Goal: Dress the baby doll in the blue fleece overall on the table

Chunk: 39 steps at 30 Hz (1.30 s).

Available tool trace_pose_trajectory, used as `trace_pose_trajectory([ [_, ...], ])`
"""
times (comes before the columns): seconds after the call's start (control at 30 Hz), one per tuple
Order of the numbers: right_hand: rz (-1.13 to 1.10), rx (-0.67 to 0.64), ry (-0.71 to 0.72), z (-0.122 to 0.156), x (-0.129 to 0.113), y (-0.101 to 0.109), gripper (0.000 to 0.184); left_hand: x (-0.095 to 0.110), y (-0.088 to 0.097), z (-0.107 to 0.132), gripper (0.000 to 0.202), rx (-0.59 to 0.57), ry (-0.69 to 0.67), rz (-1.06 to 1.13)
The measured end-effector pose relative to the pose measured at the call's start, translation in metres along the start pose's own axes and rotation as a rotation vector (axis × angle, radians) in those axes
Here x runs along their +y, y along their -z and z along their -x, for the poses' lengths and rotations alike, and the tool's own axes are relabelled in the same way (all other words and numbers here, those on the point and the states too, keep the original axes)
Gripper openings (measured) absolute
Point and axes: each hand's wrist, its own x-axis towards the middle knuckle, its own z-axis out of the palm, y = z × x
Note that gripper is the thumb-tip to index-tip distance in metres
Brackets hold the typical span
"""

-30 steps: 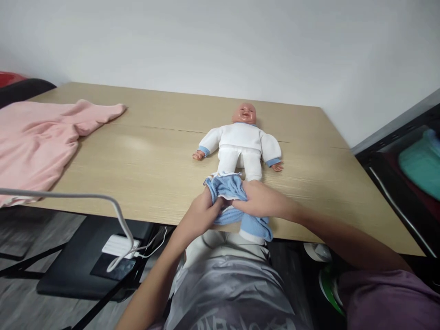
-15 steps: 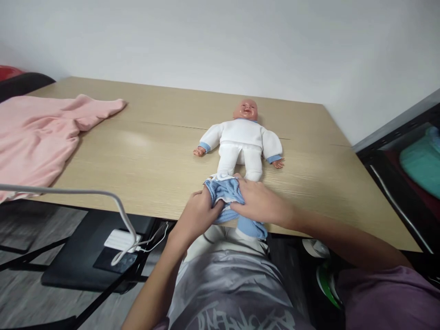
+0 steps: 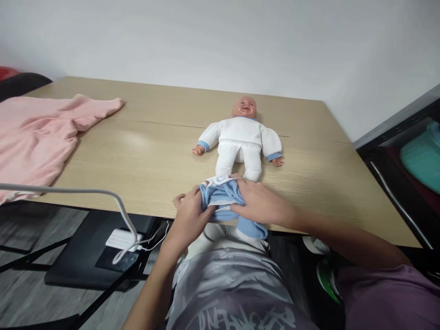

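A baby doll (image 3: 241,145) in a white suit with blue cuffs lies on its back on the wooden table (image 3: 144,151), head toward the wall. At its feet is a bunched light blue garment (image 3: 222,197) with white trim; part of it hangs over the table's near edge. My left hand (image 3: 188,215) grips the garment's left side, fingers curled into the cloth. My right hand (image 3: 263,204) is closed on its right side, just below the doll's left leg.
A pink garment (image 3: 37,133) is spread on the table's far left. A white cable (image 3: 85,195) arcs past the near left edge to a power strip (image 3: 122,239) on the floor. Dark shelving with a teal cloth (image 3: 421,158) stands to the right.
Both hands with the blue garment have shifted slightly up toward the doll's legs. My left hand has regripped further left on the cloth. The doll has not moved.
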Motion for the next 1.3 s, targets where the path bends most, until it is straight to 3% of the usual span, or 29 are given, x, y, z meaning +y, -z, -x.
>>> trace_pose_trajectory([
  [0.1,0.027,-0.01,-0.022,0.001,-0.002,0.001,0.065,-0.011,-0.008,0.002,0.01,-0.016,-0.02,0.025],
  [0.3,0.046,0.022,-0.052,0.005,-0.003,-0.004,0.071,-0.021,-0.027,0.005,0.014,0.057,-0.032,0.174],
  [0.47,-0.078,0.076,-0.095,0.01,-0.005,-0.003,0.079,-0.016,-0.035,0.002,0.058,0.126,0.03,0.534],
  [0.6,-0.131,0.122,-0.103,0.009,-0.002,-0.002,0.078,-0.008,-0.03,-0.002,0.06,0.114,0.037,0.739],
  [0.83,-0.205,0.199,0.01,-0.004,0.028,-0.005,0.074,-0.016,-0.027,-0.022,0.045,0.183,-0.12,0.647],
  [1.0,-0.183,0.306,0.142,-0.013,0.031,0.001,0.046,-0.025,-0.028,-0.04,0.035,0.273,-0.223,0.533],
  [1.13,-0.204,0.343,0.206,-0.028,0.044,0.007,0.016,-0.03,-0.021,-0.054,0.021,0.202,-0.287,0.485],
  [1.3,-0.22,0.214,0.301,-0.051,0.074,0.024,0.022,-0.028,-0.004,-0.075,0.034,0.141,-0.226,0.531],
])
